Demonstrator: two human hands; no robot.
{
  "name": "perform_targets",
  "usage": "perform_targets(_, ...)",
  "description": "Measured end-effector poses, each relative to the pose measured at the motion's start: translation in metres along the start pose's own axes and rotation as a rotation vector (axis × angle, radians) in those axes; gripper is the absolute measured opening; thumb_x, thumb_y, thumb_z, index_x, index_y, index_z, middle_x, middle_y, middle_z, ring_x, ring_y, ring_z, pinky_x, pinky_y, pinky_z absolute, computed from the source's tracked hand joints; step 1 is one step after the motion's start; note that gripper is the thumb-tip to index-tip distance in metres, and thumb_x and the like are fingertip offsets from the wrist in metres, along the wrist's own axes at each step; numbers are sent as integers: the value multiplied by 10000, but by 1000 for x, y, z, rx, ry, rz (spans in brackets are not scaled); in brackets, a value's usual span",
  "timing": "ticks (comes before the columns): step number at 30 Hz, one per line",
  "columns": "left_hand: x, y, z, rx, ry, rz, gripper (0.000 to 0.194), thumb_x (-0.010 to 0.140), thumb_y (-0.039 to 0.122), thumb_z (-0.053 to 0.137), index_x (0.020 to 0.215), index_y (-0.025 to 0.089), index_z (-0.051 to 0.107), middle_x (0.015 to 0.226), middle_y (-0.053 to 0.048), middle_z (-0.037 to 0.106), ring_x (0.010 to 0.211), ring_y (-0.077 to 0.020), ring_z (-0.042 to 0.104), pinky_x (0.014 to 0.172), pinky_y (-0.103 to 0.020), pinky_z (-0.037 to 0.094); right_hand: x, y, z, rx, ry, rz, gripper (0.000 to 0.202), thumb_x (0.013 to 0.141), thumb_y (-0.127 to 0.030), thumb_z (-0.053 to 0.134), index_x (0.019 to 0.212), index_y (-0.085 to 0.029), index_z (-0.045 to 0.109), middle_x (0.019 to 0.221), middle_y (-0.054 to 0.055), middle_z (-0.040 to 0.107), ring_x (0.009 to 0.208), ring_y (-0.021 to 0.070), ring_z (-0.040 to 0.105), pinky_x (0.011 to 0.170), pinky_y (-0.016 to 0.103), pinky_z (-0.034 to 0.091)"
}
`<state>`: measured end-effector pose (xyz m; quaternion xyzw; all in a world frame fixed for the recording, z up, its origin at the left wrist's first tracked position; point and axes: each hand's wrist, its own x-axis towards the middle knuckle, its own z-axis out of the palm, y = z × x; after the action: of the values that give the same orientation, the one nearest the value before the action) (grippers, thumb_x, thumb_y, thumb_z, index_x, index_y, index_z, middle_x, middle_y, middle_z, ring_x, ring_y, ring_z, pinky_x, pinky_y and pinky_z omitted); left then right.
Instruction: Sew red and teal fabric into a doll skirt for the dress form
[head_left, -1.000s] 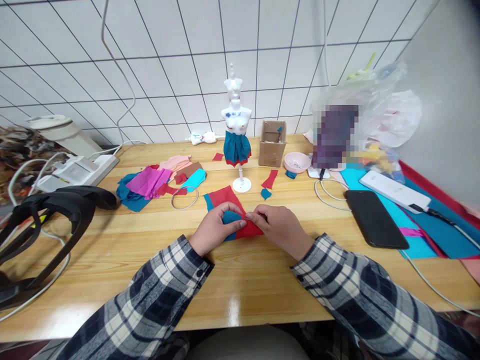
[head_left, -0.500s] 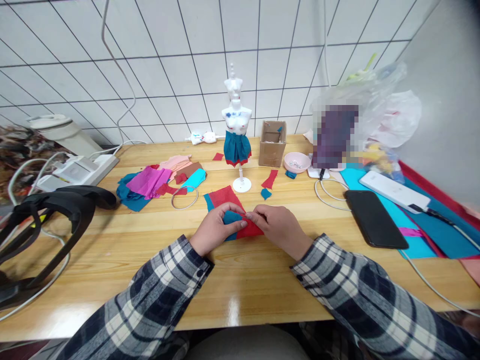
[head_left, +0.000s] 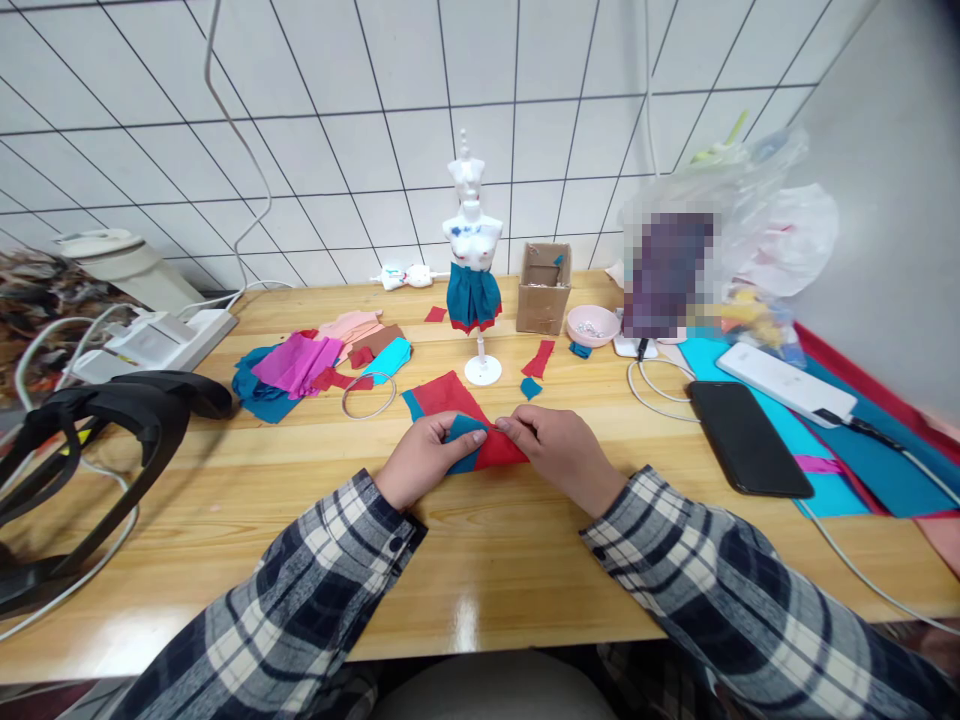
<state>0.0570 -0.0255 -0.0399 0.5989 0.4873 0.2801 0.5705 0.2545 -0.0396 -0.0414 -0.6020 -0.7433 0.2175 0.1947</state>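
A piece of red and teal fabric [head_left: 450, 396] is gathered between my two hands just above the wooden table. My left hand [head_left: 424, 455] pinches its teal part, thumb on top. From the other side, my right hand [head_left: 559, 450] has thumb and forefinger closed at the red part near the middle; whether a needle is in that pinch is too small to tell. Behind the hands stands a small white mannequin [head_left: 472, 240] on a round base, wearing a teal skirt [head_left: 474, 296] with a red hem.
Fabric scraps [head_left: 300, 365] and a metal ring [head_left: 368, 396] lie left. A cardboard box [head_left: 543, 300], pink bowl [head_left: 592, 325] and small scraps stand behind right. A black phone [head_left: 750, 438] and white power bank [head_left: 787, 382] are at right; a black headset [head_left: 97, 470] is far left.
Both hands still grip the fabric. The left fingers have shifted slightly, and the fabric is turned a little, its red back corner more to the left. Things on the table have not moved.
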Motion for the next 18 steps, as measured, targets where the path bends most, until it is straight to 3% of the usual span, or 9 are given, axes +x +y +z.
perform_targets(18,1,-1,2,58,-1,8,350,747,480,689,792,136,640,645,32,554,580,-98,454,557,-222,372,-2,-5,3,21,-22,13,440,979,-529,372,717,-212,528,657,-1,607,608,132,487,557,263,228)
